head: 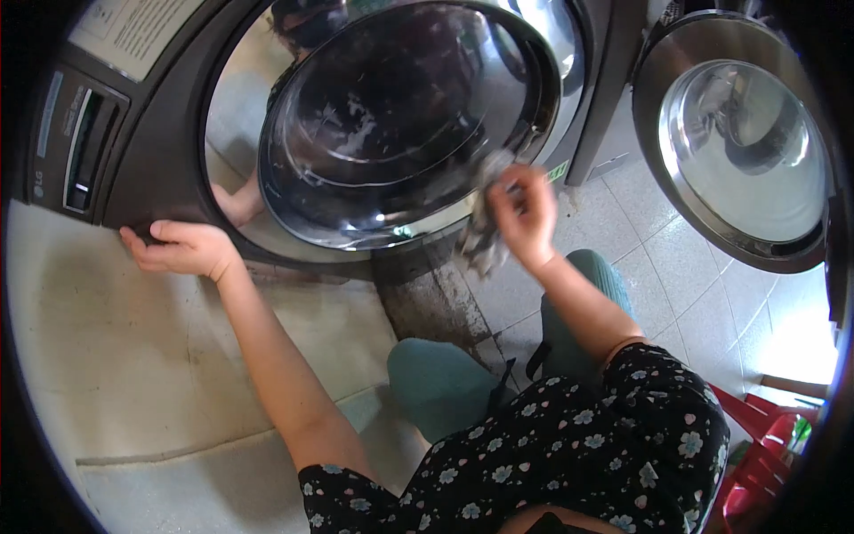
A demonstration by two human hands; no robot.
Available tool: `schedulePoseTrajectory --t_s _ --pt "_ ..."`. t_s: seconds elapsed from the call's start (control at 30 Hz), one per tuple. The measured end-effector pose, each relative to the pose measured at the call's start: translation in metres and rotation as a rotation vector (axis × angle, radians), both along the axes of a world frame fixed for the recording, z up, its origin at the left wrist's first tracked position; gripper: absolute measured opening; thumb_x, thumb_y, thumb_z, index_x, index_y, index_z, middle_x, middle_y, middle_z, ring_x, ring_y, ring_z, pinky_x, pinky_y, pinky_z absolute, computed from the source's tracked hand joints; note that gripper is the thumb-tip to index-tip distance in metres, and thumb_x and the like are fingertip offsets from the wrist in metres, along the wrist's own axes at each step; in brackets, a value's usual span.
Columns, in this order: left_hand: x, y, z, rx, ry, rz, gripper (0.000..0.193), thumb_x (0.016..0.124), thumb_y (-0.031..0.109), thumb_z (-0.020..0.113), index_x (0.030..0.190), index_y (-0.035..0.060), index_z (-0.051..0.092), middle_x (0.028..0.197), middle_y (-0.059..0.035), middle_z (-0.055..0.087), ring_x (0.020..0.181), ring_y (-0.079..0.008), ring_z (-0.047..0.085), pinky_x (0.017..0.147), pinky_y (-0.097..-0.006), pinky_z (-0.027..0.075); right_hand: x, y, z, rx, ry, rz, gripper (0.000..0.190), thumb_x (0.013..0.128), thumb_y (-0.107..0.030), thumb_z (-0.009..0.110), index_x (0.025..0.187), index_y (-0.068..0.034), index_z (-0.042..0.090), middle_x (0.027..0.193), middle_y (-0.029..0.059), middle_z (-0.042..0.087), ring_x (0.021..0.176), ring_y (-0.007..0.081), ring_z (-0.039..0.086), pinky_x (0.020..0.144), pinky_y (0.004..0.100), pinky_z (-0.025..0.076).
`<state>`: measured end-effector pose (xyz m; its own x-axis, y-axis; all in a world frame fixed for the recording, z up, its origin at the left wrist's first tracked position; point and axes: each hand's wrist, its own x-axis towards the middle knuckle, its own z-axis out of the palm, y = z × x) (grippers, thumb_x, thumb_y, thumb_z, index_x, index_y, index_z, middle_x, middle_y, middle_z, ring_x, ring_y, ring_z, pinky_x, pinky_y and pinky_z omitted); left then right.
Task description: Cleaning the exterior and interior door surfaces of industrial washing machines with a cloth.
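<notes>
Before me is the front of a dark LG washing machine [160, 153] with a round, glossy door [400, 100] that has pale smears on its dark glass. My right hand [527, 210] grips a crumpled grey cloth [484, 233] near the lower right rim of that door; hand and cloth are slightly blurred. Whether the cloth touches the rim, I cannot tell. At the machine's lower left edge is my left hand [180, 247], palm up with curved fingers, its fingertips at the edge below the detergent drawer panel [87, 147]. It holds nothing visible.
At the right, a second round door [740, 147] stands swung out over the grey floor tiles [654, 260]. Red plastic items [767, 460] lie at the lower right. A pale ledge [133, 347] runs below the machine on the left. My knees are bent below the door.
</notes>
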<state>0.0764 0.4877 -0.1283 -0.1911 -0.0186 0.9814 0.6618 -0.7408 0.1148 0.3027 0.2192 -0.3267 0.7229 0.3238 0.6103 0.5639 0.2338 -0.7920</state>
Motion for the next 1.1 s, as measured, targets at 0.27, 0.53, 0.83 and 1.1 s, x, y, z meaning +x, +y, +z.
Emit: schedulePoseTrajectory --t_s 0.27,0.53,0.83,1.1 --pt "0.004 -0.005 0.001 0.017 -0.021 -0.025 0.046 0.098 0.025 0.041 0.131 -0.0066 0.042 0.130 -0.0266 0.044 0.120 -0.0400 0.041 0.103 -0.0504 0.031 0.188 0.011 0.148 0.254 -0.588 -0.675 0.030 0.088 -0.007 0.059 0.118 0.000 0.055 0.123 0.0166 0.053 0.109 0.0312 0.053 0.096 0.0387 0.040" --pt "0.006 -0.002 0.000 0.042 0.030 0.063 0.043 0.100 0.022 0.038 0.133 -0.0046 0.041 0.135 -0.0211 0.045 0.122 -0.0363 0.042 0.104 -0.0477 0.031 0.209 0.031 -0.007 -0.037 -0.057 -0.771 0.053 0.096 -0.019 0.043 0.139 0.009 0.028 0.149 0.0285 0.022 0.140 0.0419 0.020 0.113 0.0537 0.012" --pt "0.001 -0.003 0.001 0.018 0.019 0.055 0.046 0.099 0.025 0.037 0.133 -0.0058 0.041 0.136 -0.0221 0.044 0.124 -0.0374 0.040 0.105 -0.0480 0.030 0.204 0.031 0.198 0.192 -0.632 -0.683 0.054 0.089 -0.021 0.056 0.131 0.008 0.036 0.146 0.0295 0.026 0.134 0.0487 0.025 0.110 0.0544 0.021" --pt "0.004 0.000 -0.002 -0.013 0.012 0.047 0.049 0.100 0.029 0.035 0.132 -0.0070 0.042 0.136 -0.0233 0.043 0.123 -0.0378 0.040 0.105 -0.0484 0.029 0.246 0.013 0.158 0.277 -0.400 -0.538 0.050 0.094 -0.026 0.052 0.131 0.006 0.043 0.138 0.0270 0.041 0.128 0.0431 0.036 0.108 0.0445 0.028"
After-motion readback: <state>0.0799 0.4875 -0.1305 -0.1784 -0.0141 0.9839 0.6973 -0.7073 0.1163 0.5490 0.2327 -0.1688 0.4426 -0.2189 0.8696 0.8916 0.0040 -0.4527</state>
